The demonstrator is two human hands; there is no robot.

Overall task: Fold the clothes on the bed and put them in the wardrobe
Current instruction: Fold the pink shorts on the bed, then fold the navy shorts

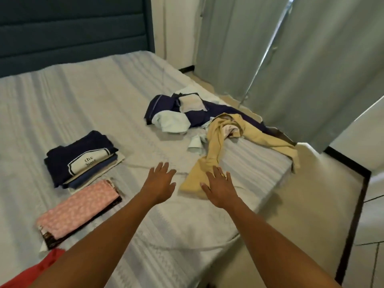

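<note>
A crumpled yellow garment (pixel 216 150) stretches across the bed's near right corner. My right hand (pixel 220 187) is spread flat over its near end, fingers straight. My left hand (pixel 161 181) hovers open just left of it, above bare sheet. Behind the yellow garment lies a loose heap of navy and pale blue clothes (pixel 182 113). On the left sits a folded navy stack (pixel 83 159) with a white printed panel on top. A folded pink patterned piece (pixel 79 210) lies in front of that stack. The bed (pixel 83 100) has a white striped sheet.
A teal padded headboard (pixel 72 32) stands at the back. Grey-green curtains (pixel 301 59) hang to the right of the bed. White cabinet fronts (pixel 372 215) with a dark edge stand at the far right. Red cloth (pixel 41 269) shows at the bottom left.
</note>
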